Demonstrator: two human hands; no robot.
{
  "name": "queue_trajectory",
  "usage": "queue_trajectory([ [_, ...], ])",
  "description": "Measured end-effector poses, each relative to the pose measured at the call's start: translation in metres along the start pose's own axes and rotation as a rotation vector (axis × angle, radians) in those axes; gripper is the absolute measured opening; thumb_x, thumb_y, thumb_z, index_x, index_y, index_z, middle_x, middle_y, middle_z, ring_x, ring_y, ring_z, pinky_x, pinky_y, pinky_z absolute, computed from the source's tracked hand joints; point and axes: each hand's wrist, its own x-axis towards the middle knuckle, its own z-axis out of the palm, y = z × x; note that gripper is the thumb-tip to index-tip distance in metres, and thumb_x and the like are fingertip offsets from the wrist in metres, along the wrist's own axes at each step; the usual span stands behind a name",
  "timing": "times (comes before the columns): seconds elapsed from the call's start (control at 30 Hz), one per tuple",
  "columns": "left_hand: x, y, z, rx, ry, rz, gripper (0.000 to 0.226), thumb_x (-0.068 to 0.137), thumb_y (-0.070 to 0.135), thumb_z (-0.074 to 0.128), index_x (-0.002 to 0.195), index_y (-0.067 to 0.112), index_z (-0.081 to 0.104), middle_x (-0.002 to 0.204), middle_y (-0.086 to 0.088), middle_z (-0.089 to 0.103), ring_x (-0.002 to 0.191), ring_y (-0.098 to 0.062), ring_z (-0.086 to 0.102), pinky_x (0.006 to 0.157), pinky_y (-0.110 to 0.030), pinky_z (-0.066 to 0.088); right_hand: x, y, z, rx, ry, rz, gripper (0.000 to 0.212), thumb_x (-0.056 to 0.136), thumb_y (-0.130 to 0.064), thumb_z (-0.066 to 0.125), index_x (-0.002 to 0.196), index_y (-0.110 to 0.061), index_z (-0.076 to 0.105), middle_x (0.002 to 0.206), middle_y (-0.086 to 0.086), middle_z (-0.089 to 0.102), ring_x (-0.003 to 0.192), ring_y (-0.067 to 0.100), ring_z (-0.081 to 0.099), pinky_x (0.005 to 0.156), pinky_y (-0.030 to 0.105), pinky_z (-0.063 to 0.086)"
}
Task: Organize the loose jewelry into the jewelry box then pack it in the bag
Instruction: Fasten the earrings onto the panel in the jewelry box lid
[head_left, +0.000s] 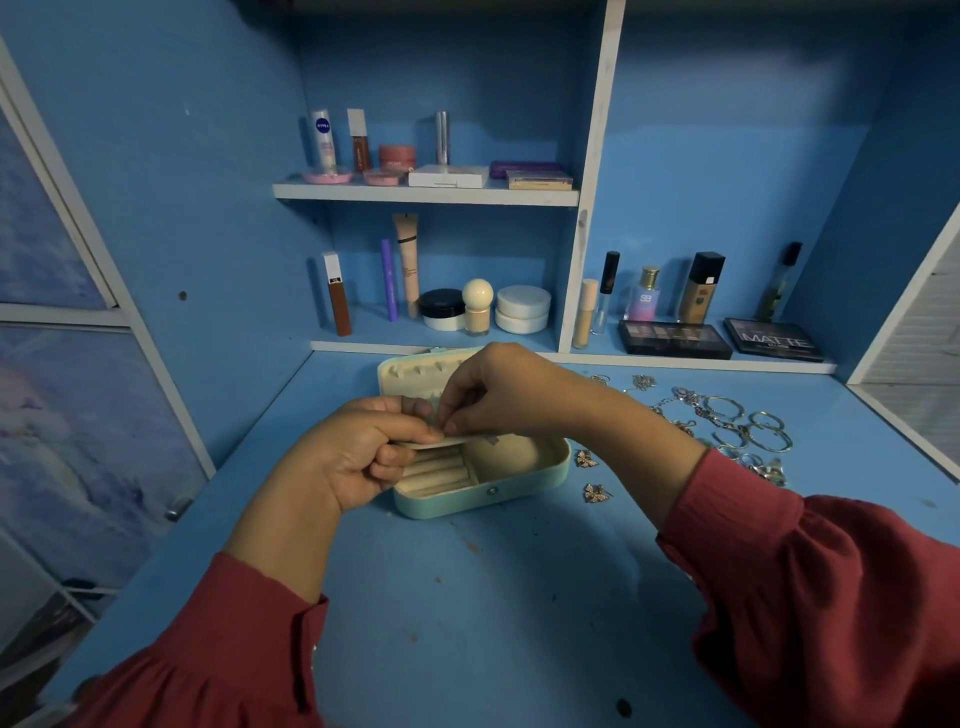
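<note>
A mint-green jewelry box (483, 499) lies open on the blue desk, its cream lid (410, 371) tilted back. Inside are ring rolls (441, 473) and a bare compartment. Above the box, my left hand (358, 457) grips a thin cream flap or card (441, 442), and my right hand (498, 395) pinches something small at its edge; what it pinches is hidden by the fingers. Loose silver jewelry (727, 421) lies in a heap to the right. Two butterfly earrings (587, 460) (595, 492) sit just right of the box. No bag is in view.
Cosmetics stand on the white shelves behind the box, with bottles (644, 299) and eyeshadow palettes (672, 339) at the back right. A cabinet wall rises at the left. Bare blue desk (493, 597) stretches in front of the box.
</note>
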Motion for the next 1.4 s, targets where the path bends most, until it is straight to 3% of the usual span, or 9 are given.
queue_trajectory([
  [0.23, 0.000, 0.000, 0.000, -0.025, 0.001, -0.004, 0.028, 0.084, -0.013, 0.054, 0.078, 0.014, 0.052, 0.046, 0.006, 0.045, 0.028, 0.001, 0.026, 0.029, -0.010, 0.016, 0.002, -0.004, -0.007, -0.045, -0.080, 0.044, 0.017, 0.083, -0.018, 0.067, 0.090, -0.031, 0.076, 0.063, -0.026, 0.062, 0.063, -0.009, 0.056, 0.057, 0.005, 0.041],
  [0.37, -0.001, 0.001, 0.001, -0.020, 0.005, -0.002, 0.028, 0.085, -0.012, 0.053, 0.078, 0.014, 0.051, 0.043, 0.007, 0.043, 0.028, 0.001, 0.026, 0.028, -0.010, 0.016, 0.003, -0.006, -0.006, -0.087, -0.057, 0.046, 0.012, 0.083, -0.018, 0.066, 0.088, -0.025, 0.075, 0.059, -0.024, 0.062, 0.063, -0.005, 0.057, 0.059, 0.010, 0.045],
  [0.53, -0.002, 0.000, 0.001, -0.019, 0.014, 0.000, 0.030, 0.084, -0.013, 0.052, 0.076, 0.015, 0.051, 0.046, 0.006, 0.041, 0.028, 0.001, 0.026, 0.029, -0.010, 0.015, 0.006, -0.008, -0.006, -0.139, -0.057, 0.049, 0.004, 0.081, -0.020, 0.068, 0.082, -0.022, 0.070, 0.068, -0.015, 0.062, 0.068, 0.004, 0.057, 0.064, 0.019, 0.045],
  [0.77, -0.002, 0.000, 0.001, -0.004, 0.024, -0.005, 0.030, 0.084, -0.015, 0.052, 0.076, 0.014, 0.051, 0.045, 0.006, 0.039, 0.027, 0.001, 0.026, 0.029, -0.010, 0.015, 0.006, -0.012, -0.007, -0.163, -0.134, 0.077, 0.014, 0.083, -0.023, 0.067, 0.093, -0.018, 0.075, 0.081, -0.010, 0.066, 0.074, 0.006, 0.057, 0.066, 0.022, 0.045],
  [1.0, -0.002, 0.001, 0.002, -0.021, 0.027, -0.008, 0.029, 0.086, -0.015, 0.050, 0.079, 0.014, 0.050, 0.043, 0.005, 0.047, 0.027, 0.001, 0.026, 0.028, -0.009, 0.015, 0.007, -0.016, -0.009, -0.292, -0.139, 0.012, 0.010, 0.084, -0.021, 0.064, 0.088, -0.019, 0.072, 0.082, -0.009, 0.064, 0.079, 0.009, 0.057, 0.068, 0.024, 0.045],
  [1.17, -0.001, 0.000, 0.002, -0.023, 0.033, -0.010, 0.029, 0.085, -0.015, 0.051, 0.077, 0.013, 0.052, 0.049, 0.001, 0.045, 0.027, 0.001, 0.026, 0.028, -0.008, 0.016, 0.007, -0.016, -0.007, -0.350, -0.159, -0.022, 0.005, 0.082, -0.016, 0.065, 0.079, -0.021, 0.065, 0.071, -0.014, 0.055, 0.072, 0.008, 0.051, 0.065, 0.023, 0.043],
  [1.4, 0.000, -0.001, 0.002, -0.058, 0.056, -0.009, 0.033, 0.085, -0.016, 0.049, 0.076, 0.016, 0.048, 0.045, 0.003, 0.047, 0.027, 0.001, 0.025, 0.029, -0.009, 0.014, 0.005, -0.025, -0.006, -0.384, -0.185, 0.027, 0.012, 0.084, -0.017, 0.062, 0.072, -0.017, 0.061, 0.067, -0.008, 0.052, 0.071, 0.013, 0.051, 0.059, 0.023, 0.040],
])
